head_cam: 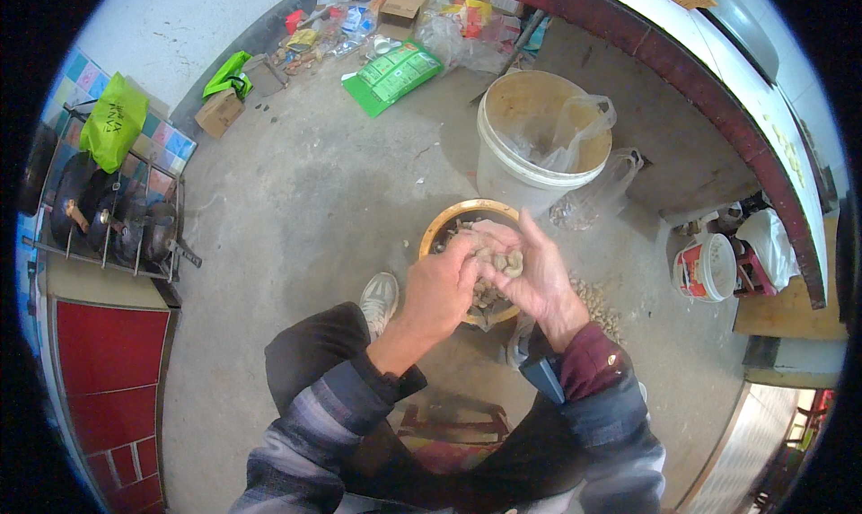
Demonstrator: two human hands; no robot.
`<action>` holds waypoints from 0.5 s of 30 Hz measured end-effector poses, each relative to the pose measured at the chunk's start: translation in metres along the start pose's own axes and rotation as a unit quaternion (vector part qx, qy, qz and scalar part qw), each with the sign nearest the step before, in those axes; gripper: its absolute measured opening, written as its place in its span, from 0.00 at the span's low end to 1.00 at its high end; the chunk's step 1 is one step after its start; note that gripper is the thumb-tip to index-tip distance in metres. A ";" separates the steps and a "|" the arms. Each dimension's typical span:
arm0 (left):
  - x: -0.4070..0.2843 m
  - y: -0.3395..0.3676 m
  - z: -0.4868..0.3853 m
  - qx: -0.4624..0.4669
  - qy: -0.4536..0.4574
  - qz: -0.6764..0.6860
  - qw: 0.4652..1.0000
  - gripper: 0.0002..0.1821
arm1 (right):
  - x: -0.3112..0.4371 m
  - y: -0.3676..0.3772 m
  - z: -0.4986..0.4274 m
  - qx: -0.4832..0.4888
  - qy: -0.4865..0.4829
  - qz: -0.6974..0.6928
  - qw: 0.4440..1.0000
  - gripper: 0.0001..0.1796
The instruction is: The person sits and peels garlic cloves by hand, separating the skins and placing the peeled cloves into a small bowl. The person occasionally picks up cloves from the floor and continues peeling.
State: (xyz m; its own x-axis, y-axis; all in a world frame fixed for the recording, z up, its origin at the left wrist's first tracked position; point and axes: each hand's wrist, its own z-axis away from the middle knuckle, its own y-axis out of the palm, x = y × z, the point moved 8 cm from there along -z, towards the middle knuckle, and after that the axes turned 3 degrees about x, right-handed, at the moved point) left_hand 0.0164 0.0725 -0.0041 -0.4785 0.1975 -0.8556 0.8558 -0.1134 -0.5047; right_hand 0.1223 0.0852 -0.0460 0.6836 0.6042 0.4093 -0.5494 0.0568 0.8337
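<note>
My right hand point(545, 282) is cupped palm up and holds several unshelled peanuts point(505, 263), as they appear to be. From the other side, the bent fingers of my left hand point(438, 282) reach into that palm and touch the peanuts. Whether the left fingertips pinch one is hidden. Both hands are over a round basin with a yellow-orange rim point(436, 226). More peanuts or shells point(488, 295) lie in the basin, partly covered by my hands. To the right of my right wrist, a loose pile of peanuts point(596, 308) rests on the concrete floor.
A large white bucket point(512, 177) with a clear plastic bag stands just beyond the basin. Further out lie a green packet point(394, 76) and a heap of rubbish point(465, 22). A pan rack point(121, 231) is at left, a smaller bucket point(707, 268) at right, under a counter point(714, 90).
</note>
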 end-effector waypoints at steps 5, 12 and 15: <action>0.009 0.000 -0.001 -0.016 -0.004 0.127 0.992 0.08 | 0.002 0.002 0.005 -0.027 -0.010 0.037 0.999 0.26; 0.026 -0.007 -0.003 -0.019 -0.094 0.209 0.973 0.06 | 0.021 -0.003 0.016 -0.117 -0.062 0.361 0.923 0.10; 0.021 -0.010 -0.004 -0.025 -0.087 0.194 0.977 0.06 | 0.031 0.019 0.023 -0.091 -0.187 0.527 0.824 0.08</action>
State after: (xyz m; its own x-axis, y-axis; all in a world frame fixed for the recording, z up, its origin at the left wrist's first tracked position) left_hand -0.0015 0.0812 -0.0170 -0.1395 -0.0190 -0.9900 0.9857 -0.0986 -0.1370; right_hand 0.1441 0.0869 -0.0086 -0.1377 0.1096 0.9844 -0.9725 -0.2035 -0.1134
